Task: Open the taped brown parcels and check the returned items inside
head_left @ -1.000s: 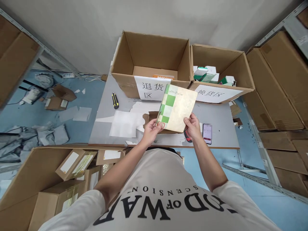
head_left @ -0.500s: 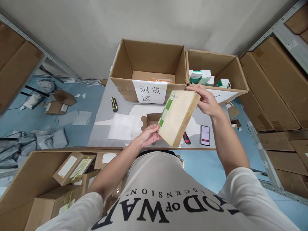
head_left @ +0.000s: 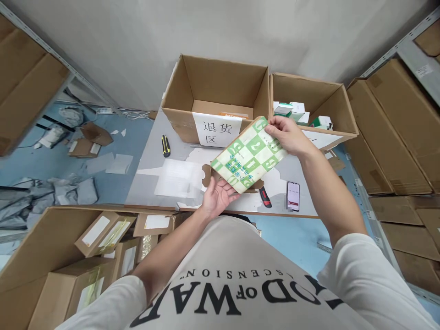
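A book with a green and white checkered cover, printed with large numerals, is held tilted above the table. My right hand pinches its upper right corner, thumb on the cover. Palm up, my left hand lies at the book's lower left edge, fingers stretched out; whether their tips bear its weight I cannot tell. Partly hidden beneath the book is a small open cardboard box. A red and black box cutter lies close by on the table.
Behind stand a large labelled carton with an orange item inside and another carton holding several green-white boxes. A yellow-black cutter, white foam sheet and phone lie on the table. A carton of parcels stands at lower left.
The book has been turned over, from its plain pale side to the green checkered cover. My left hand has loosened from its corner and turned palm up; my right hand keeps its grip.
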A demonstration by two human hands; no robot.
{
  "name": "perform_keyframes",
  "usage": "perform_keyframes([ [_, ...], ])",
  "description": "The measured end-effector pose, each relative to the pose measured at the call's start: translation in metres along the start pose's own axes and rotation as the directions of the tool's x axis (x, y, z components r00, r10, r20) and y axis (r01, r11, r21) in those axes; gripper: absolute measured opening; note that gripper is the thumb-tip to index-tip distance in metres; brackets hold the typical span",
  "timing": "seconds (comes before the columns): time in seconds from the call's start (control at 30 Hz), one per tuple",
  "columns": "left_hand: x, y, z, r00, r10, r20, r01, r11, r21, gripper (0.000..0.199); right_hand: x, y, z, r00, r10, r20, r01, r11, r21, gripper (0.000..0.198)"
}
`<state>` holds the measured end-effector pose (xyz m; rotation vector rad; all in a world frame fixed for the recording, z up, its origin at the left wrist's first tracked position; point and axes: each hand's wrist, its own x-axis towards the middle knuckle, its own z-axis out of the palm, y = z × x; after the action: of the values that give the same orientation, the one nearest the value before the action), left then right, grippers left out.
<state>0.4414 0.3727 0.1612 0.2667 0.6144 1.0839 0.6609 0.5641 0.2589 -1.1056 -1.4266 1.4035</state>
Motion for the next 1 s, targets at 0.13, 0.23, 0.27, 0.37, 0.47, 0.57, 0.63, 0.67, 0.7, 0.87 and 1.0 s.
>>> perform_keyframes([
  [0.13, -0.002, 0.016, -0.005, 0.967, 0.251, -0.046, -0.246, 0.965, 0.085, 0.073, -0.03, 0.025, 0.015, 0.977, 0.049, -0.209, -0.033, 0.996, 0.077, 0.039],
  [0.23, 0.005, 0.029, -0.003, 0.92, 0.388, -0.054, -0.377, 0.915, 0.145, 0.072, -0.054, 0.054, 0.038, 0.924, 0.115, -0.365, -0.026, 0.971, 0.239, 0.045],
  [0.27, 0.008, 0.031, -0.001, 0.905, 0.422, -0.051, -0.409, 0.897, 0.167, 0.07, -0.063, 0.063, 0.048, 0.906, 0.134, -0.401, -0.009, 0.955, 0.297, 0.045],
  [0.37, 0.019, 0.027, 0.008, 0.893, 0.449, -0.028, -0.424, 0.861, 0.28, 0.063, -0.088, 0.082, 0.081, 0.874, 0.173, -0.453, 0.048, 0.899, 0.435, 0.043],
  [0.47, 0.025, 0.018, 0.015, 0.907, 0.421, -0.017, -0.39, 0.854, 0.345, 0.057, -0.11, 0.095, 0.105, 0.868, 0.176, -0.464, 0.09, 0.864, 0.496, 0.044],
  [0.57, 0.029, 0.023, 0.011, 0.91, 0.415, -0.023, -0.381, 0.855, 0.353, 0.055, -0.124, 0.105, 0.104, 0.901, 0.169, -0.399, 0.066, 0.857, 0.511, 0.047],
  [0.63, 0.031, 0.037, 0.002, 0.922, 0.387, -0.014, -0.354, 0.857, 0.375, 0.059, -0.128, 0.109, 0.09, 0.937, 0.169, -0.307, 0.019, 0.85, 0.526, 0.044],
  [0.67, 0.032, 0.044, -0.003, 0.929, 0.369, -0.002, -0.339, 0.855, 0.392, 0.062, -0.129, 0.109, 0.082, 0.953, 0.173, -0.249, -0.016, 0.847, 0.531, 0.043],
  [0.7, 0.032, 0.052, -0.008, 0.937, 0.348, 0.017, -0.324, 0.852, 0.412, 0.064, -0.129, 0.109, 0.074, 0.966, 0.179, -0.185, -0.055, 0.846, 0.53, 0.042],
  [0.87, 0.032, 0.067, -0.023, 0.967, 0.244, 0.075, -0.248, 0.828, 0.504, 0.064, -0.121, 0.101, 0.051, 0.959, 0.284, -0.011, -0.262, 0.898, 0.354, 0.051],
  [1.0, 0.029, 0.062, -0.022, 0.975, 0.221, 0.029, -0.204, 0.834, 0.513, 0.063, -0.121, 0.099, 0.056, 0.943, 0.331, 0.018, -0.315, 0.878, 0.361, 0.049],
])
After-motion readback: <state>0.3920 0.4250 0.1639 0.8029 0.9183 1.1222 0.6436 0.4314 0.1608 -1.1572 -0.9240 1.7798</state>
